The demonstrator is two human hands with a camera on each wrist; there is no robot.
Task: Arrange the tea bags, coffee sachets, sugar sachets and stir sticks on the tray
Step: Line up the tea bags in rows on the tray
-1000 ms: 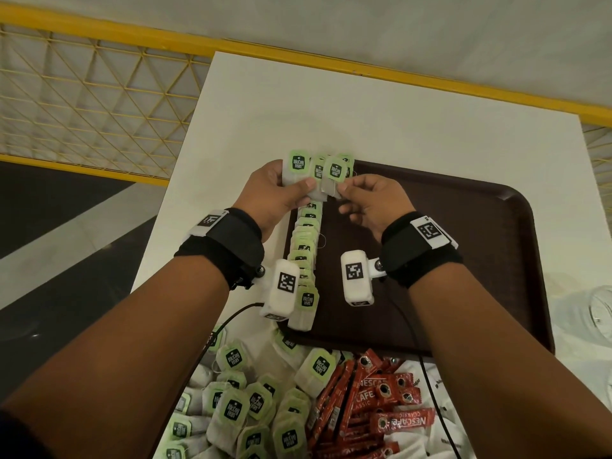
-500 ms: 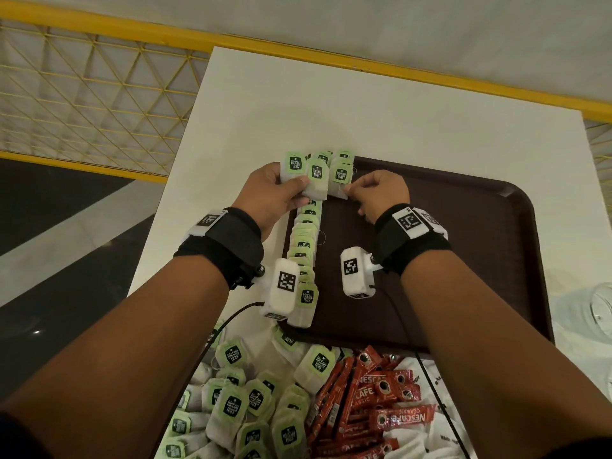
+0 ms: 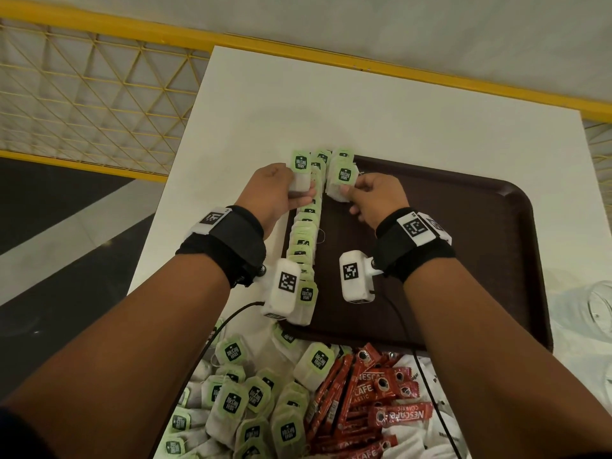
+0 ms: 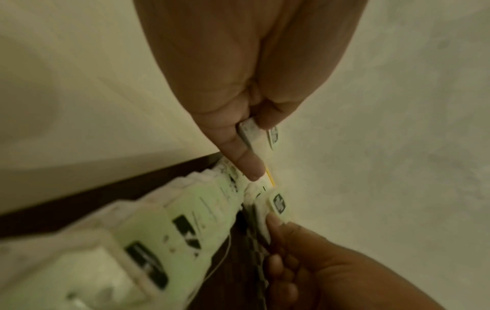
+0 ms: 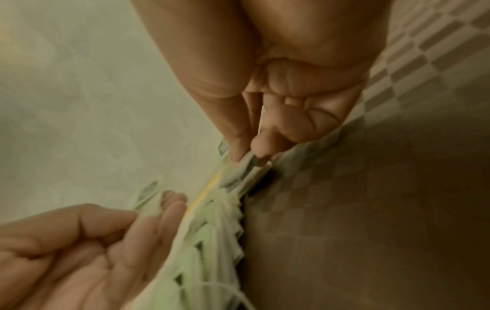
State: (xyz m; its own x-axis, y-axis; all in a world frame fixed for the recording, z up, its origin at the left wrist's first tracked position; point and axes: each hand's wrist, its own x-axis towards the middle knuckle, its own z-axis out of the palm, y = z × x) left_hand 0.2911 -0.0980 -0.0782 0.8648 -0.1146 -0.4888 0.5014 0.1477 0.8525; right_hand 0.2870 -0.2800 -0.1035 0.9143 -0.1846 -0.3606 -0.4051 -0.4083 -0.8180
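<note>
A row of green-tagged tea bags stands along the left side of the dark brown tray. At the row's far end my left hand pinches a tea bag between thumb and fingers. My right hand pinches a small bundle of tea bags just right of the row. In the left wrist view my left hand grips its tea bag above the row of tea bags. The right wrist view shows my right hand holding tea bags against the row.
A loose heap of tea bags lies near the table's front edge, with red coffee sachets and white sachets beside it. A clear jar lies at the right. The white table ends at a yellow railing.
My hands have drawn slightly apart at the row's far end, each keeping its tea bags. The right hand's bundle has shifted right and lower toward the tray.
</note>
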